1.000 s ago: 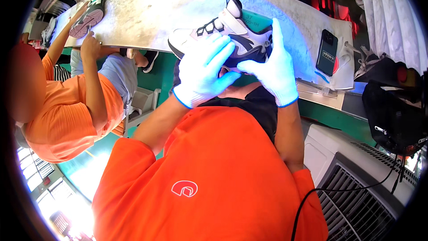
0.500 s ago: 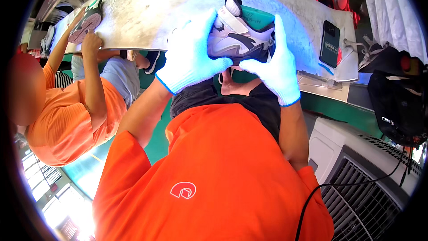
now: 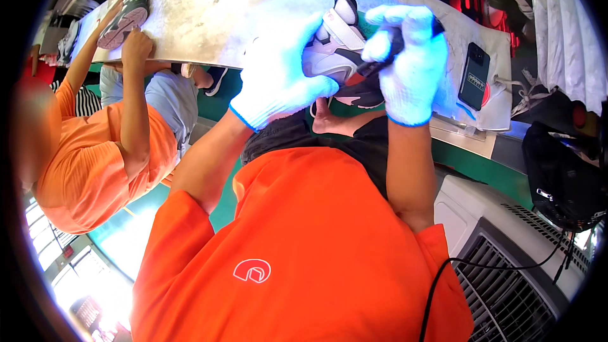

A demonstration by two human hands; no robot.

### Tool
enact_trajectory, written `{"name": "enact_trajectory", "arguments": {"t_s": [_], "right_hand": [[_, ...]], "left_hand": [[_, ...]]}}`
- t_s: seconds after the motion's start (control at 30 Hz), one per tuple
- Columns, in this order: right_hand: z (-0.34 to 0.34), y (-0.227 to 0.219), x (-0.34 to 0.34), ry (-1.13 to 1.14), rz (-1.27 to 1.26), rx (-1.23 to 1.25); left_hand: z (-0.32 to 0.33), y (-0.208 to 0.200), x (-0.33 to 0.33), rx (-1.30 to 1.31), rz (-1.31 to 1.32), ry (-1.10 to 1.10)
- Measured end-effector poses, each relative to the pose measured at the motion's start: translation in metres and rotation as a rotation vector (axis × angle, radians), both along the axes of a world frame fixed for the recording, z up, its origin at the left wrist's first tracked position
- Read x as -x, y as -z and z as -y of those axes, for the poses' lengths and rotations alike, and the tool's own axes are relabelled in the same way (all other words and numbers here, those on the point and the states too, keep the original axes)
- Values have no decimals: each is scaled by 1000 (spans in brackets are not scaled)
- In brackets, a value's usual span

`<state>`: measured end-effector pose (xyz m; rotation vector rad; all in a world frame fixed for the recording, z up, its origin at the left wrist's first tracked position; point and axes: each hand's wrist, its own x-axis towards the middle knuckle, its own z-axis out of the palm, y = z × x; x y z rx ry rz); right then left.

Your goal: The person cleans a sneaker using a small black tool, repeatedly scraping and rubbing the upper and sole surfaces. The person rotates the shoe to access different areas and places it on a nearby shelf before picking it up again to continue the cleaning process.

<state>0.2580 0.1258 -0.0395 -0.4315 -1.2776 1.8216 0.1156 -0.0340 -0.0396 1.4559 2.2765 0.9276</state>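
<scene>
My left hand (image 3: 278, 69), in a white knit glove with a blue cuff, grips a white, grey and black sneaker (image 3: 339, 38) by its left side. The shoe is tilted above the table's near edge, its strap and black pull loop upward. A bit of green shows inside the collar. My right hand (image 3: 415, 63), gloved likewise, is closed around a black stick-shaped tool (image 3: 391, 50). The tool slants across the palm, its lower end at the sneaker's right side; I cannot tell whether they touch. My fingers and the tool hide much of the shoe's right part.
A pale, stained table (image 3: 215, 6) spans the back, lit bluish around the sneaker. A dark phone (image 3: 474, 76) lies at its right end. To the left, a person in orange (image 3: 114, 158) handles another sneaker (image 3: 126, 19). A black bag (image 3: 563, 177) and a vented grey machine (image 3: 506, 266) stand right.
My right hand has left the sneaker's right side and now holds the black tool beside it. The sneaker has tilted and stays in my left hand. The view has shifted slightly.
</scene>
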Motion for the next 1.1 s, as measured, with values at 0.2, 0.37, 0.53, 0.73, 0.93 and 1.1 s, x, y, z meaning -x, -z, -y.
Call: {"name": "enact_trajectory", "arguments": {"t_s": [0.2, 0.37, 0.53, 0.73, 0.93, 1.1], "right_hand": [[-4, 9, 4, 9, 9, -44], [-9, 12, 3, -64, -163, 144], [8, -4, 6, 12, -52, 145], [24, -3, 17, 166, -46, 170], [22, 5, 21, 292, 43, 100], [16, 5, 24, 319, 42, 49]], "left_hand": [[1, -6, 2, 4, -3, 27], [3, -3, 1, -12, -4, 20], [4, -3, 1, -10, 12, 22], [4, -2, 3, -2, -17, 37], [0, -7, 4, 32, 43, 16], [-1, -4, 3, 20, 11, 16]]}}
